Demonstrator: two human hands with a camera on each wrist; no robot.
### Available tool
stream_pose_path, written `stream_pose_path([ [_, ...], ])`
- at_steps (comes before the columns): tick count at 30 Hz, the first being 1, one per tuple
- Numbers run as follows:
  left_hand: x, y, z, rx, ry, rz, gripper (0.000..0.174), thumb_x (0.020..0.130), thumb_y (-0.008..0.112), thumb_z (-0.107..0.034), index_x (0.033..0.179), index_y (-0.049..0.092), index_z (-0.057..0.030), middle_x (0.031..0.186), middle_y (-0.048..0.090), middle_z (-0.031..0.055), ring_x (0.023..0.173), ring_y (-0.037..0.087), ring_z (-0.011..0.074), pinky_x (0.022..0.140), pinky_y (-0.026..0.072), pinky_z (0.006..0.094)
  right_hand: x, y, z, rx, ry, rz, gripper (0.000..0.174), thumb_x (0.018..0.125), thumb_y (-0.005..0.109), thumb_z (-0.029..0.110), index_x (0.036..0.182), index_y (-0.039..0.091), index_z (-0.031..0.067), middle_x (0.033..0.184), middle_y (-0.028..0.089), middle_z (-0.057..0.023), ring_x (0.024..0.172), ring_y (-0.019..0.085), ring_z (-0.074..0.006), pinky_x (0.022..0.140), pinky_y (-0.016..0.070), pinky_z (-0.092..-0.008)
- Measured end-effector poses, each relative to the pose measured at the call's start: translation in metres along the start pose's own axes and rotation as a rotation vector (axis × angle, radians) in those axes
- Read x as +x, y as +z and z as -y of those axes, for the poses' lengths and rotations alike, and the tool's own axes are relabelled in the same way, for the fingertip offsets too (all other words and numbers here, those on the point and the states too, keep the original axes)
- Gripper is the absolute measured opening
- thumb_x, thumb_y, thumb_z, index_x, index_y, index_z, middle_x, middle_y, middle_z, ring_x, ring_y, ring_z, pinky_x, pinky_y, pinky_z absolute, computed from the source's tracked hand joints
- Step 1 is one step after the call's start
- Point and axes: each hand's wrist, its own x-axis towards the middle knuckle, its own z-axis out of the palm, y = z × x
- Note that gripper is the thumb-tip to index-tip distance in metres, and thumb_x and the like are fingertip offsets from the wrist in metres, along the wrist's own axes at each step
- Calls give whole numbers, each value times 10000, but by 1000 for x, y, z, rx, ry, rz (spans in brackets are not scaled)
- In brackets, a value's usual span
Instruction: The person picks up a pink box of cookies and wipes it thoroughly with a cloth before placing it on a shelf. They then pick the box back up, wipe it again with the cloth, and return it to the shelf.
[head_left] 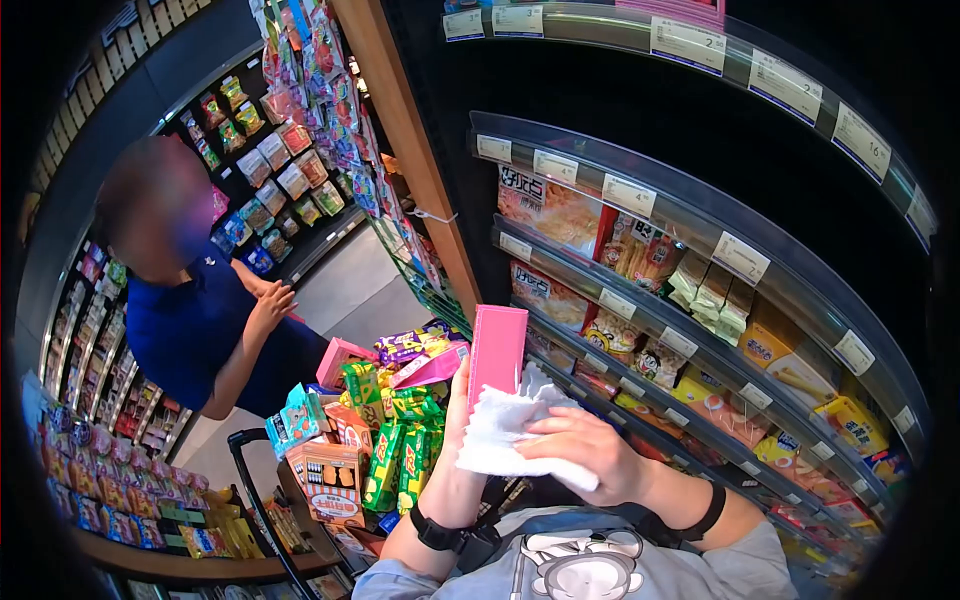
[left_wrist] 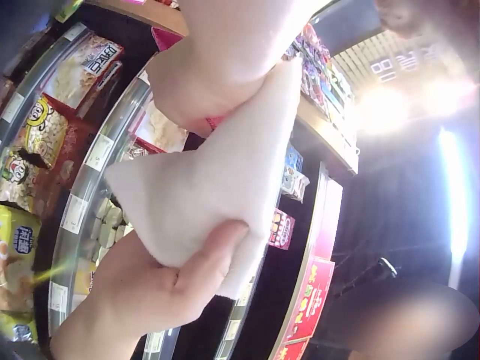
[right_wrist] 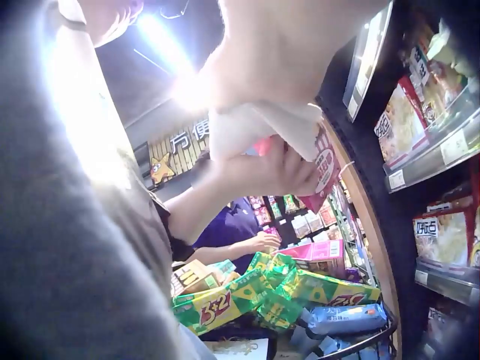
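My left hand [head_left: 462,412] grips an upright pink box [head_left: 498,345] by its lower part, in front of the shelves. In the right wrist view, the left fingers [right_wrist: 300,171] curl round the pink box [right_wrist: 327,161], which bears white print. A white cloth [head_left: 500,432] lies against the box's lower side and hides that part of it. My right hand [head_left: 580,448] holds the cloth, fingers spread over it. Seen from the left wrist, the right thumb [left_wrist: 225,244] presses on the folded white cloth [left_wrist: 217,180].
Left of my hands stands a cart with a black handle [head_left: 245,437], heaped with green snack packs [head_left: 400,465] and a biscuit box [head_left: 333,483]. Beyond it stands a person in a blue shirt [head_left: 195,325]. Shelves with price tags [head_left: 628,195] curve along the right, beside a wooden post [head_left: 410,130].
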Motion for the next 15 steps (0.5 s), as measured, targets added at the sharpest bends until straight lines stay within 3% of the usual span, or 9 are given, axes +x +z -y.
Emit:
stream_pose_path([
  [3,1,-2,0,-53,43,-50,417,921,492,-416,1121,594,-64,1007,672,121,858,665,239,790,542,420,2,-10,2,213,122,-143,306,758,625,13,1064,628,24,1063,649,-136,1042,604,-316,930,445,-414],
  [5,0,6,4,-166,72,-112,332,929,516,-343,1061,602,-51,954,677,103,800,669,199,733,563,352,-4,-17,5,405,357,-246,244,821,552,109,1011,632,-21,1001,659,-149,957,626,-253,862,467,-349],
  [6,0,12,6,-167,73,-112,332,929,516,-343,1061,602,-51,954,677,103,800,669,199,733,563,352,-6,-21,10,528,539,-318,274,851,524,179,968,641,-39,987,664,-161,922,632,-234,834,475,-333],
  [7,0,15,8,-189,91,-132,320,933,512,-340,1034,602,-50,926,674,96,780,668,192,714,565,342,-1,-24,13,536,592,-402,358,862,500,264,990,624,-47,946,657,-135,865,613,-184,784,464,-295],
  [8,0,16,8,-211,109,-152,311,936,508,-337,1008,602,-50,898,671,89,761,667,185,696,567,333,-3,-23,9,616,599,-483,335,876,498,244,1018,606,-40,933,646,-113,862,606,-181,781,463,-295],
  [9,-1,10,5,-271,19,-11,307,941,500,-331,967,595,-40,867,662,79,743,664,180,658,576,321,-4,-23,6,642,608,-501,326,885,496,237,1027,597,-39,944,644,-110,873,603,-175,786,459,-290],
  [12,0,5,4,-278,-13,87,360,948,468,-368,1014,591,-36,927,663,100,770,670,197,634,586,327,-7,-23,0,634,641,-559,294,903,495,208,1042,592,-33,958,638,-94,880,593,-156,787,453,-282],
  [14,-2,15,7,-266,20,13,363,944,474,-360,1039,597,-32,946,663,123,837,665,238,677,584,351,-11,-20,-8,598,657,-593,273,911,496,186,1048,597,-27,961,635,-82,877,587,-142,784,450,-279],
  [15,-3,19,6,-257,59,-66,367,941,480,-351,1065,604,-28,966,663,147,903,659,279,721,582,376,-14,-15,-16,645,715,-789,263,923,498,193,1041,604,-17,966,636,-78,884,585,-139,783,449,-283],
])
